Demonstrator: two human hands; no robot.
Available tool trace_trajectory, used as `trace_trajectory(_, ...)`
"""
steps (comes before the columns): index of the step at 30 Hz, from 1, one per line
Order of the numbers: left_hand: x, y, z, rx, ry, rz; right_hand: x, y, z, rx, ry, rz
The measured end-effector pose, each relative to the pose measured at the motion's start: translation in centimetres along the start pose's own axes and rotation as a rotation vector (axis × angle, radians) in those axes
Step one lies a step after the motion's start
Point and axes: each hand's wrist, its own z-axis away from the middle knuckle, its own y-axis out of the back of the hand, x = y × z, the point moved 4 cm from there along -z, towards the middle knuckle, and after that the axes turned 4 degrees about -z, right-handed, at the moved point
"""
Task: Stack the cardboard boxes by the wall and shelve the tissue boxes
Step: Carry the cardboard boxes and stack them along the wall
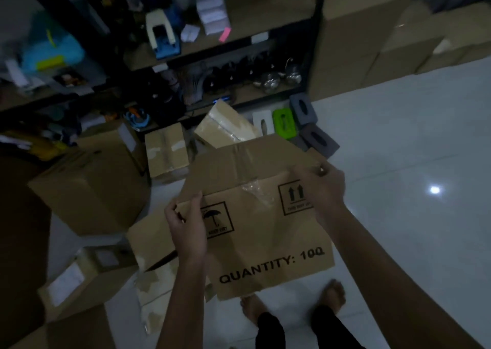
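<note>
Both hands hold a printed cardboard box (pixel 265 231) off the white tiled floor (pixel 398 162), above the person's bare feet. The left hand (pixel 187 226) grips the box's upper near edge on its left side, fingers (pixel 198 198) curled over the top beside the umbrella mark. The right hand (pixel 320 186) grips the upper right corner, fingers closed round the edge next to the arrows mark. The side facing the camera reads "QUANTITY: 100".

Beyond it, near the foot of the dark shelf unit (pixel 239 56), lie the tissue boxes: a white one (pixel 263 124), a green one (pixel 284 123) and two grey ones (pixel 303 108) (pixel 318 138), close together on the floor. More cardboard boxes (pixel 90 186) sit on the floor at the left, and a stack of boxes (pixel 358 30) stands at the far right of the shelves.
</note>
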Motion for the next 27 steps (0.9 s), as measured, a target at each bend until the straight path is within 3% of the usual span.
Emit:
trace_trajectory(7,4.8,-8.5,12.3,-0.130,-0.076,-0.053,-3.6,16.0,2.2,-0.027,-0.086,-0.268)
trace_trajectory(17,8.6,-23.2,24.8,-0.426,-0.150,-0.106,-10.1,34.9,-0.3,0.105,0.110,-0.322)
trace_trajectory(27,11.8,-39.1,29.2,-0.503,-0.202,-0.155,-13.1,44.3,-10.4,0.278,0.121,-0.289)
